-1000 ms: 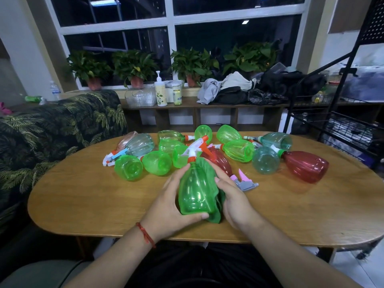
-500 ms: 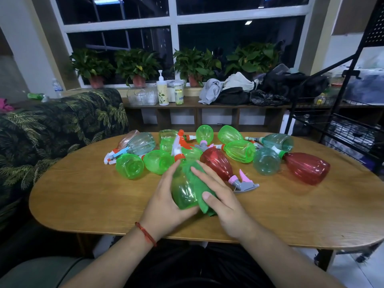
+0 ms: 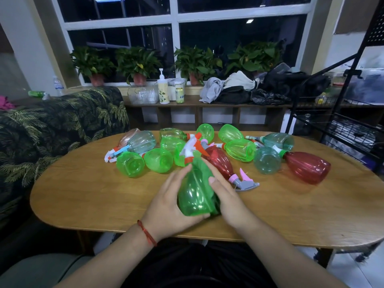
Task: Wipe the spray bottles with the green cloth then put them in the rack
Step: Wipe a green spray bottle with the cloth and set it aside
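Item, on my feed: left hand (image 3: pixel 170 206) curls round the base of the green spray bottle (image 3: pixel 192 197), over the near side of the table (image 3: pixel 93 194). Green cloth (image 3: pixel 204 170) covers the bottle's right side, and my right hand (image 3: pixel 228 196) presses it there, fingers straight. Further right: red bottle (image 3: pixel 307 166), black rack (image 3: pixel 351 119).

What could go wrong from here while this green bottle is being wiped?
1. The right hand presses the green cloth right beside the red bottle; a wide stroke could knock that one away.
2. The left hand grips the smooth green bottle close to the near edge of the table; a slip might send it off the edge.
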A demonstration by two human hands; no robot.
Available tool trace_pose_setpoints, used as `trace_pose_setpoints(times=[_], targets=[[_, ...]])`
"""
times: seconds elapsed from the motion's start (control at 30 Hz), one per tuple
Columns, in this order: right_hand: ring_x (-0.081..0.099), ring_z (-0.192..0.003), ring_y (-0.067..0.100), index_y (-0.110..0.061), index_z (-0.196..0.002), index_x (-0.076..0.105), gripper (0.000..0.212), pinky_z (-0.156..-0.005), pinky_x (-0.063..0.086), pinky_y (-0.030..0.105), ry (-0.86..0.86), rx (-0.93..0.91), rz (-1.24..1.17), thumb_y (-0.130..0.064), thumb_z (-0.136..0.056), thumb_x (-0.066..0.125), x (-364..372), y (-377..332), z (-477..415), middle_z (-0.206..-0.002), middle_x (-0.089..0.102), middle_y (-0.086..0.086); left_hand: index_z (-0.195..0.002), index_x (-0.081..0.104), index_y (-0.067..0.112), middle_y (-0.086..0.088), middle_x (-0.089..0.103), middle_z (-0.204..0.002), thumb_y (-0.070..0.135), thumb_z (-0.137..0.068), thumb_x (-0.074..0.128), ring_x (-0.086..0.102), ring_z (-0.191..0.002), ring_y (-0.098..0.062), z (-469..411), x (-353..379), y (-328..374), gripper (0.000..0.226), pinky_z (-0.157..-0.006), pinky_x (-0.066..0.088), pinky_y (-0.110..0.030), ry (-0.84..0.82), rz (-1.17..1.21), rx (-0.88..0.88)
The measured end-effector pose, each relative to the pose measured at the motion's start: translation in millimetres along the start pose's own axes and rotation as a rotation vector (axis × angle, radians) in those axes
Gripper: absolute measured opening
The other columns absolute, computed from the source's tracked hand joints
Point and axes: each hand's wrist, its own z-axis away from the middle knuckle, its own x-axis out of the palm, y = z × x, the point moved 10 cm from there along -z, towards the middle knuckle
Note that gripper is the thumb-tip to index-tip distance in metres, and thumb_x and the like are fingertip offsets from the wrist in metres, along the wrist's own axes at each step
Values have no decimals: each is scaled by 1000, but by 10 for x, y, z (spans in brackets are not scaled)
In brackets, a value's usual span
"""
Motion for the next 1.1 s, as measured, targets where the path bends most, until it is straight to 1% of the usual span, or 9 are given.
trace_pose_setpoints(times=[0.17,0.23,0.33,0.43,0.5,0.63,0.8,0.97,1.1], targets=[[69,-124,7,-24,-139,62,44,-94,56,21,59,67,-226,-28,-97,46,-36,7,-20,-131,76,-8,-164,23,40,25,34,-164,68,-67,92,37,-152,-2,29,10,-1,123,-124,31,-23,-53,39,-24],[67,-130,12,-21,-144,59,45,-98,55,23,61,66,-268,-24,-101,46,-43,13,-22,-138,73,-3,-164,17,46,31,27,-163,72,-68,89,33,-154,-4,11,32,-13,124,-125,29,-27,-57,-6,-25],[57,-142,16,-22,-156,51,50,-110,50,28,50,84,-209,-20,-107,45,-61,72,-15,-152,63,-2,-164,18,40,29,26,-162,70,-68,90,30,-154,-4,-7,61,-52,123,-126,29,-32,-37,-26,-33],[48,-150,19,-29,-160,47,53,-125,36,46,15,91,-141,-21,-108,43,-26,76,-1,-161,54,-3,-163,18,41,29,28,-161,70,-66,91,31,-153,-1,1,56,-121,125,-126,30,-30,-24,-2,-89],[44,-153,18,-31,-162,45,53,-128,31,53,-9,66,-103,-22,-110,44,13,45,19,-164,49,-5,-164,20,41,24,33,-162,69,-66,92,33,-153,-1,14,35,-158,125,-126,30,-28,-9,15,-112],[26,-161,11,-36,-163,41,54,-132,23,50,15,-96,236,-25,-111,43,34,-128,87,-171,34,-15,-163,24,43,17,42,-160,60,-65,95,39,-149,-2,31,-14,-253,123,-122,35,-25,31,102,-186],[18,-164,12,-34,-161,46,51,-131,27,50,-61,-257,509,-22,-111,49,183,-258,164,-176,20,-16,-161,26,39,16,45,-153,62,-65,91,39,-145,4,46,-41,-320,118,-113,31,-7,74,91,-231],[22,-162,10,-34,-163,42,52,-131,26,44,-34,-203,398,-25,-112,47,112,-230,119,-173,26,-18,-160,32,36,27,42,-150,62,-64,91,41,-142,5,39,-63,-248,115,-112,31,-6,77,67,-196],[43,-153,12,-38,-161,44,50,-130,30,51,12,-1,11,-33,-111,41,10,-12,48,-163,50,-10,-161,29,36,22,40,-156,65,-65,94,39,-147,3,45,-3,-87,120,-118,29,-11,-21,30,-92]])
